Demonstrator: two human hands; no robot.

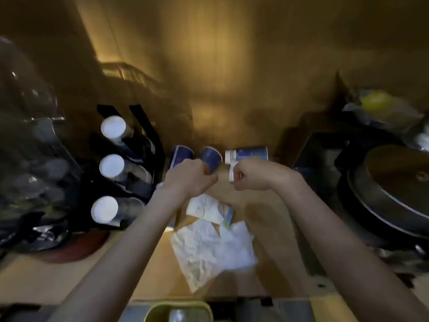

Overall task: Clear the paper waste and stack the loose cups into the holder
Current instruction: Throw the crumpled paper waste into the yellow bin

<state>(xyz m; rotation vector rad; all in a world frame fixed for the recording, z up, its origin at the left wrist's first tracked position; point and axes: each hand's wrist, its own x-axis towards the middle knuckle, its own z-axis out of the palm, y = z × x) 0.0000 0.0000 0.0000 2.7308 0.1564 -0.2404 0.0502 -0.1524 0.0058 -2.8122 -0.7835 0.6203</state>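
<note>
Wooden surface nearest the camera carries crumpled paper waste. Beyond it, the left hand is closed around a blue cup; the right hand grips a white-rimmed cup. A black holder stands left, cups stacked inside.

You can read no words or numbers here; the print on the blue cups is too blurred.
</note>
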